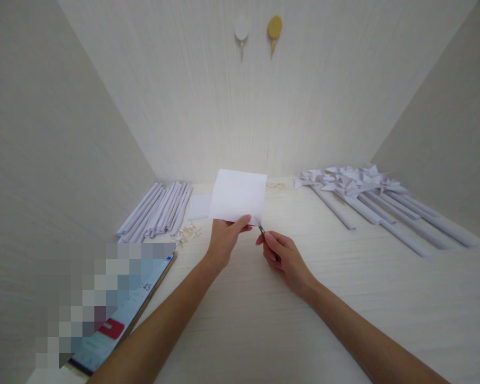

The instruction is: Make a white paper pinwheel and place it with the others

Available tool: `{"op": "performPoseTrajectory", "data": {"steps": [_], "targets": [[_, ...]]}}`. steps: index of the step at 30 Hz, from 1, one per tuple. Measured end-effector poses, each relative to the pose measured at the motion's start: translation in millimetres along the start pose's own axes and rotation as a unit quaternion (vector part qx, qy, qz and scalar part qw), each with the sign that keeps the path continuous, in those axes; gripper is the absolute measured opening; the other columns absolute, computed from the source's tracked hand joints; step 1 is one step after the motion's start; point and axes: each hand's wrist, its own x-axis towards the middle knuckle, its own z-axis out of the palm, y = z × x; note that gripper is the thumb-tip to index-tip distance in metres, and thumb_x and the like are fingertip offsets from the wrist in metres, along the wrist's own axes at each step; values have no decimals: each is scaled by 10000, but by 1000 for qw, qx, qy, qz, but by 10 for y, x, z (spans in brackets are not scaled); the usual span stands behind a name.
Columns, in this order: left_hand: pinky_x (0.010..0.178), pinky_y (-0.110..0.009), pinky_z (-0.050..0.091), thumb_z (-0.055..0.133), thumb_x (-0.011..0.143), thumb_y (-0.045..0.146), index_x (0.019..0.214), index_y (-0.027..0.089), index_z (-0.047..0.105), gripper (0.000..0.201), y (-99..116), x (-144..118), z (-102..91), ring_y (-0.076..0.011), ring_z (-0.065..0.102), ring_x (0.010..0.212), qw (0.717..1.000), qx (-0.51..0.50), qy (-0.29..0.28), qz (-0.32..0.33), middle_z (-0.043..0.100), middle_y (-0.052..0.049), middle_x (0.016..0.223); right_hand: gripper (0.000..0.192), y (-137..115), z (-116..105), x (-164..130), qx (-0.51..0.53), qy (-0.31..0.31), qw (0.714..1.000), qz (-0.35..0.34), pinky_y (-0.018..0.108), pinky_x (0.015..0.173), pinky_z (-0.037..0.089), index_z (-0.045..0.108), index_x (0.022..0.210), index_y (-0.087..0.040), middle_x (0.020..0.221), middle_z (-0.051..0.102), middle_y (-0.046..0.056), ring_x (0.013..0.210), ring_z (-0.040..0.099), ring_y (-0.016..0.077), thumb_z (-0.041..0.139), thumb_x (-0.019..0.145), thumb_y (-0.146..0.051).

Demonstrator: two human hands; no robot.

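Note:
A square sheet of white paper [240,194] is held up over the table by my left hand [226,234], which pinches its lower edge between thumb and fingers. My right hand [278,253] is closed around the handles of small scissors [261,228]. The scissor blades point up and left, at the paper's lower right corner. Whether they touch or cut the paper I cannot tell. Behind the held sheet, to its left, more white paper [199,206] lies flat on the table.
At left lies a pile of rolled paper tubes [164,210], with small cream-coloured bits [187,233] beside it. A lit phone or tablet [120,314], partly pixelated, is in front. Several paper pinwheels [352,181] on paper sticks lie at right. Two hooks [274,28] hang on the back wall.

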Motion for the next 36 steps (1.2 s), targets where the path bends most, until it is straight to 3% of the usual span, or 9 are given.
{"op": "performPoseTrajectory", "data": {"steps": [36], "targets": [[528, -200, 495, 687, 530, 180, 830, 124, 642, 309, 2, 21, -28, -102, 575, 609, 1000, 0, -19, 9, 655, -14, 719, 293, 19, -25, 4, 4, -10, 1000, -1, 189, 329, 96, 517, 690, -152, 411, 281, -102, 330, 189, 20, 510, 727, -442]]}}
